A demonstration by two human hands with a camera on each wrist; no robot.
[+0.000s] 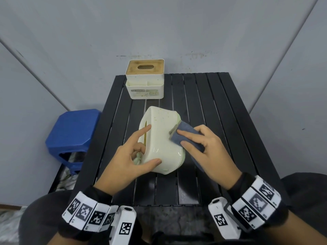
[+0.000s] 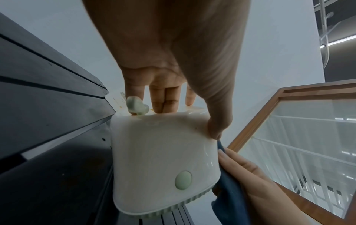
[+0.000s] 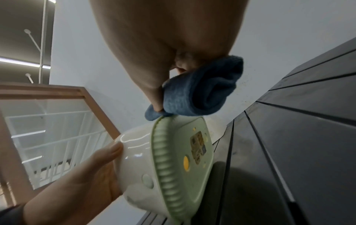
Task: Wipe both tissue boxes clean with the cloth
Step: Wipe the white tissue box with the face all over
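A rounded cream tissue box (image 1: 161, 138) with a pale green ribbed base (image 3: 165, 164) is tipped on its side over the middle of the black slatted table (image 1: 221, 110). My left hand (image 1: 131, 154) grips it, thumb along the near side and fingers on the slotted top (image 2: 165, 100). My right hand (image 1: 200, 142) holds a folded blue cloth (image 1: 185, 137) and presses it on the box's upper side near the base (image 3: 192, 97). A second tissue box (image 1: 145, 79), white with a wooden lid, stands upright at the table's far edge. Small specks dot the cream box's far end.
A blue plastic stool (image 1: 70, 137) stands left of the table. Grey walls close in behind and on both sides. The table's right half (image 1: 230, 138) holds nothing else. My knees lie below the near edge.
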